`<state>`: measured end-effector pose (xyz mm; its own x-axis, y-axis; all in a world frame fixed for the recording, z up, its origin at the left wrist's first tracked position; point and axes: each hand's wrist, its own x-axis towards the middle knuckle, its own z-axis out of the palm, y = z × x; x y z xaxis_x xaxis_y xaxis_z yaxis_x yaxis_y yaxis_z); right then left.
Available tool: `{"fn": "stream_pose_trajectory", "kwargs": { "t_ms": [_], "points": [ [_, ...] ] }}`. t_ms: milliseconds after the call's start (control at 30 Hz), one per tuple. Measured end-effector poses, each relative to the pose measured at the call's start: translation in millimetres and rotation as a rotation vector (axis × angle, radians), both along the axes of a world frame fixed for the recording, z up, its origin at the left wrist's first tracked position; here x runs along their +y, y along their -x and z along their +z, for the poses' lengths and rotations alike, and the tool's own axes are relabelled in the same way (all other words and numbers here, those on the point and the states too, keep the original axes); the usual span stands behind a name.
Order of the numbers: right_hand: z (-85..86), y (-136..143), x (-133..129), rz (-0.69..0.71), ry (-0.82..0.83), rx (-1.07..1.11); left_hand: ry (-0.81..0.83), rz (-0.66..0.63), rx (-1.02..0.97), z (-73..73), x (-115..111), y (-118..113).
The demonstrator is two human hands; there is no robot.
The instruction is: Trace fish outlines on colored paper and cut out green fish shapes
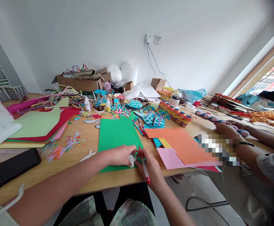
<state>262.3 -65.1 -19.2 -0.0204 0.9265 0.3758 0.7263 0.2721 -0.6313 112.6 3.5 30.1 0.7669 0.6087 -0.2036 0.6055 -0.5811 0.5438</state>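
Observation:
My left hand (121,155) is closed on a small white paper cutout (131,160) above a green sheet (120,135). In my right hand (153,168) is a felt-tip pen (144,168) with a pale barrel and a red end. Both hands meet near the sheet's lower right corner, their fingertips close together. Another white cutout (88,156) lies left of the green sheet, partly behind my left forearm. Fish-shaped cutouts (91,121) rest beyond it. Several more felt-tip pens (139,127) lie along the sheet's right edge.
Orange paper (186,144) overlaps other sheets on the right. Coloured paper (38,122) is stacked on the left, near a black phone (12,169). Glue bottles (87,104) and blue crafts (153,120) stand farther back. Another person's hands (228,131) hold a painted egg-carton strip (207,116).

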Motion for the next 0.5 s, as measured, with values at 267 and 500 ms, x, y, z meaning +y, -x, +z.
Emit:
{"fn": "stream_pose_trajectory", "kwargs": {
  "t_ms": [267, 500],
  "points": [
    [18.0, 1.9, -10.7, -0.007, -0.029, 0.14, 0.066, 0.273, -0.262, 21.9, 59.1, 59.8],
    [19.2, 2.8, -14.6, 0.026, 0.05, 0.217, -0.153, 0.684, -0.303, 13.5, 118.6, 138.2]
  ]
}}
